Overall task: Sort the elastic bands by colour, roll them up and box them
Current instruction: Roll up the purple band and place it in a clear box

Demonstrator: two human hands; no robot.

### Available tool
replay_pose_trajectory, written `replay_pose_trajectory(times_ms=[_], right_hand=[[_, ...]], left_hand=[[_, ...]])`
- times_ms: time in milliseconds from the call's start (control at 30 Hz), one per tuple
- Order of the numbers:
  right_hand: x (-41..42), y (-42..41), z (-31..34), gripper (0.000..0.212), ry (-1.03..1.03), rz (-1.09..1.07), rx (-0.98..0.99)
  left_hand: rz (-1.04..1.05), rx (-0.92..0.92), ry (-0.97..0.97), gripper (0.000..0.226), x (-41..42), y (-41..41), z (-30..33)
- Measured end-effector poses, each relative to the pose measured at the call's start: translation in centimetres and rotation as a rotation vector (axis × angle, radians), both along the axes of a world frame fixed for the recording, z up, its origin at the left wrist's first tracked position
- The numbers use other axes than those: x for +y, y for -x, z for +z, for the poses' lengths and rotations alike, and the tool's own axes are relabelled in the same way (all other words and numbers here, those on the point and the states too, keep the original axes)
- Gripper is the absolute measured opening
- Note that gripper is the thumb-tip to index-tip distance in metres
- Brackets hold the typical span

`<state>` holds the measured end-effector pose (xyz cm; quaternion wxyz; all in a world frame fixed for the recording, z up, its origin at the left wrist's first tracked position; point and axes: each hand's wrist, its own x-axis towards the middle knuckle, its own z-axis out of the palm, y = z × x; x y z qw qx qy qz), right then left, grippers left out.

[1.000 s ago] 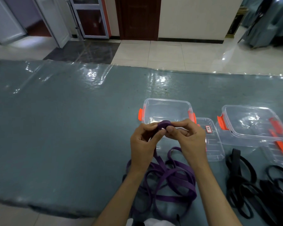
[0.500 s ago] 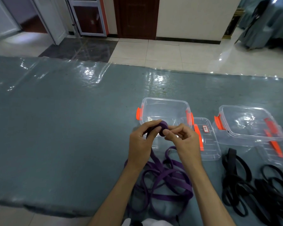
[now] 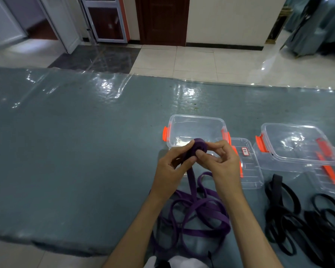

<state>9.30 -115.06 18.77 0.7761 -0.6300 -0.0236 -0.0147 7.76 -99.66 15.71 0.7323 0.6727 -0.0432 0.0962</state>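
So the person's got a small tight roll of flat purple elastic band [image 3: 200, 148] pinched between both hands, just right of centre in the frame. The right hand [image 3: 219, 163] pinches the coil with thumb and fingertips, while the left hand [image 3: 172, 167] curls around the strap right where it feeds into the roll.

The bit that matters: the unrolled tail drops straight down from the left hand toward the bottom of the frame, into the loose tangled pile of purple band [image 3: 197, 217] on the grey-blue plastic-covered table [image 3: 75, 161]. I'd guess the winding has to pull slack up from below, and that pile looks like it could snag.

The clear plastic box with orange clips [image 3: 196, 125] sits right behind the roll, touching nothing, its clear lid [image 3: 246, 165] lying beside it. Lower right there's a heap of black elastic bands [image 3: 302, 219] next to a second clear box [image 3: 296, 144].
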Motion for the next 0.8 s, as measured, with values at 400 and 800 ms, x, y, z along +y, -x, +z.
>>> replay_pose_trajectory(times_ms=[400,800], right_hand=[[-1.1,-1.1,0.2,0.021,0.189,-0.016,-0.063],[-1.2,0.3,-0.7,0.027,0.067,0.206,-0.021]], left_hand=[[0.036,-0.02,-0.088,0.04,-0.7,1.5,0.0],[0.155,-0.095,-0.078,0.016,0.3,0.8,1.1]])
